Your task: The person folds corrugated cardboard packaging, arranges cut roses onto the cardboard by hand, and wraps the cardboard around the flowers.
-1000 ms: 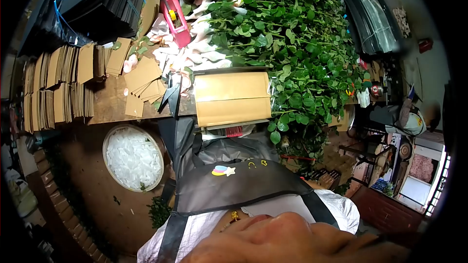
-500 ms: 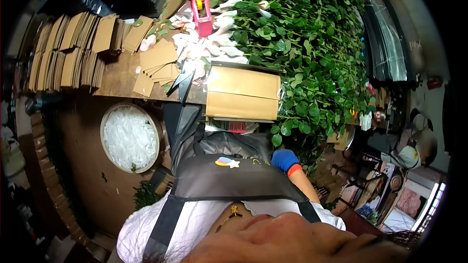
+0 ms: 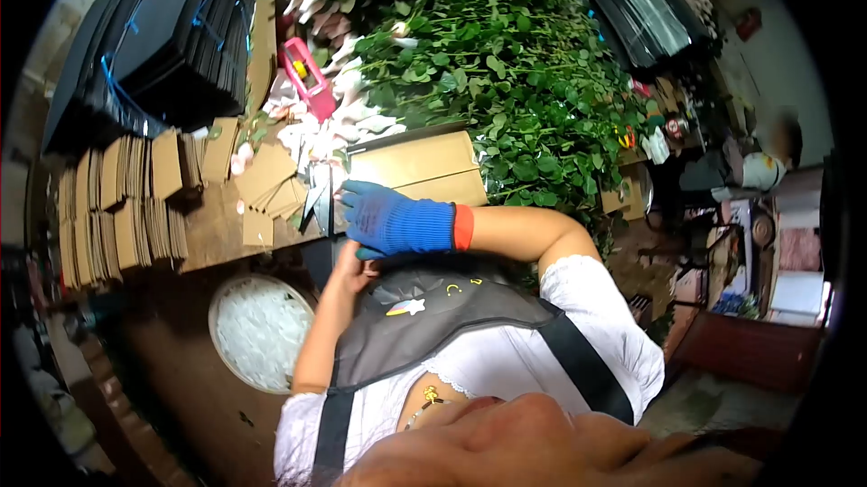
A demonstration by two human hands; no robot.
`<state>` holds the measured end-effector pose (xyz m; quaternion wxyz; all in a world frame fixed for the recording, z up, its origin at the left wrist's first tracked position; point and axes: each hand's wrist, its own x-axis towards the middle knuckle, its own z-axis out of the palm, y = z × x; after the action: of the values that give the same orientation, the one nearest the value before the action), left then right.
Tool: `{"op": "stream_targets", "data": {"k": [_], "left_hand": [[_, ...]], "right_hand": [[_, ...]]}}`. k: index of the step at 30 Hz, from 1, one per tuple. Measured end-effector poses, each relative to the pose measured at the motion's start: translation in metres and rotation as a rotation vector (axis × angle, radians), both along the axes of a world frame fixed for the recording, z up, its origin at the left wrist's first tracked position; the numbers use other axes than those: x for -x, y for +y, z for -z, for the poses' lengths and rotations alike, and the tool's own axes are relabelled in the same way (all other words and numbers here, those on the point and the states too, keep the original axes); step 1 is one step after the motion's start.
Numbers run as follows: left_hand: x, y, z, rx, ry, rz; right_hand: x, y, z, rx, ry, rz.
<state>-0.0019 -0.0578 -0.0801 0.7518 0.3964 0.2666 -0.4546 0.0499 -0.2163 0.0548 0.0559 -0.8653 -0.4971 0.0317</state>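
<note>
My right hand (image 3: 397, 221), in a blue knit glove with an orange cuff, reaches across from the right in front of the carton (image 3: 429, 166). Its fingers point left and are slightly apart, with nothing seen in them. Below it, my bare left hand (image 3: 357, 269) is against the glove's lower side. The left fingers are curled and partly hidden, and what they hold cannot be made out. Dark scissors (image 3: 318, 200) lie just left of the glove at the table edge.
Green leafy stems (image 3: 515, 63) with wrapped pale heads cover the table. A pink tape dispenser (image 3: 307, 79), cardboard pieces (image 3: 131, 207) and black stacked sheets (image 3: 185, 27) lie to the left. Below is a round tub (image 3: 262, 333) of white pieces. A person (image 3: 759, 166) is far right.
Both hands have come into view and met in front of the carton; half a second ago only the gloved one showed, low on the right. The view has shifted.
</note>
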Motion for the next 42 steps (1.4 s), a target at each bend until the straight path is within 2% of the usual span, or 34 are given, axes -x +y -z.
{"op": "stream_targets", "data": {"k": [2, 3, 5, 6, 8, 10, 12, 14, 16, 18, 20, 23, 26, 28, 30, 32, 36, 38, 42], "left_hand": [[0.006, -0.002, 0.028, 0.234, 0.145, -0.086], [0.008, 0.001, 0.026, 0.229, 0.106, -0.063], [0.009, 0.003, 0.024, 0.231, 0.019, -0.035], [0.008, 0.005, 0.002, 0.039, -0.196, 0.021], [0.006, 0.002, -0.060, -0.348, -0.623, 0.118], [-0.013, 0.011, -0.077, -0.450, -0.831, 0.071], [-0.041, -0.010, -0.074, -0.206, -0.807, 0.072], [-0.049, -0.057, -0.123, 0.357, -0.569, 0.042], [-0.054, -0.077, -0.142, 0.411, -0.580, 0.050], [-0.063, -0.087, -0.159, 0.647, -0.509, 0.049], [-0.060, -0.097, -0.180, 0.511, -0.697, 0.159], [-0.044, -0.130, -0.239, 0.511, -1.000, 0.306], [-0.012, -0.163, -0.283, 0.585, -1.130, 0.374], [0.004, -0.176, -0.299, 0.692, -1.270, 0.521], [0.019, -0.187, -0.310, 0.799, -1.289, 0.651], [0.028, -0.195, -0.312, 0.757, -1.444, 0.632], [0.029, -0.202, -0.303, 0.803, -1.410, 0.633], [0.024, -0.205, -0.295, 0.794, -1.485, 0.627], [0.008, -0.212, -0.266, 0.757, -1.349, 0.604]], "right_hand": [[-0.002, 0.006, 0.003, 0.315, 0.029, 0.024], [-0.003, 0.000, 0.003, 0.170, 0.009, -0.038], [-0.007, -0.010, 0.003, 0.134, 0.013, -0.087], [-0.010, -0.014, -0.007, 0.112, 0.012, -0.115], [-0.008, -0.043, -0.064, -0.006, -0.002, -0.080], [0.001, -0.071, -0.117, -0.166, -0.043, -0.014], [0.018, -0.091, -0.142, -0.387, -0.149, 0.071], [0.046, -0.102, -0.154, -0.600, -0.241, 0.142], [0.099, -0.125, -0.156, -0.783, 0.109, 0.314], [0.158, -0.153, -0.148, -0.919, 0.273, 0.520], [0.206, -0.174, -0.131, -1.072, 0.322, 0.755], [0.240, -0.185, -0.099, -1.294, 0.206, 1.058], [0.245, -0.199, -0.083, -1.460, 0.027, 1.196], [0.246, -0.215, -0.085, -1.548, -0.079, 1.241], [0.251, -0.231, -0.090, -1.623, -0.166, 1.267], [0.258, -0.243, -0.094, -1.688, -0.222, 1.277], [0.272, -0.260, -0.089, -1.791, -0.279, 1.276], [0.272, -0.266, -0.084, -1.844, -0.295, 1.261], [0.264, -0.279, -0.072, -1.924, -0.365, 1.279]]}}
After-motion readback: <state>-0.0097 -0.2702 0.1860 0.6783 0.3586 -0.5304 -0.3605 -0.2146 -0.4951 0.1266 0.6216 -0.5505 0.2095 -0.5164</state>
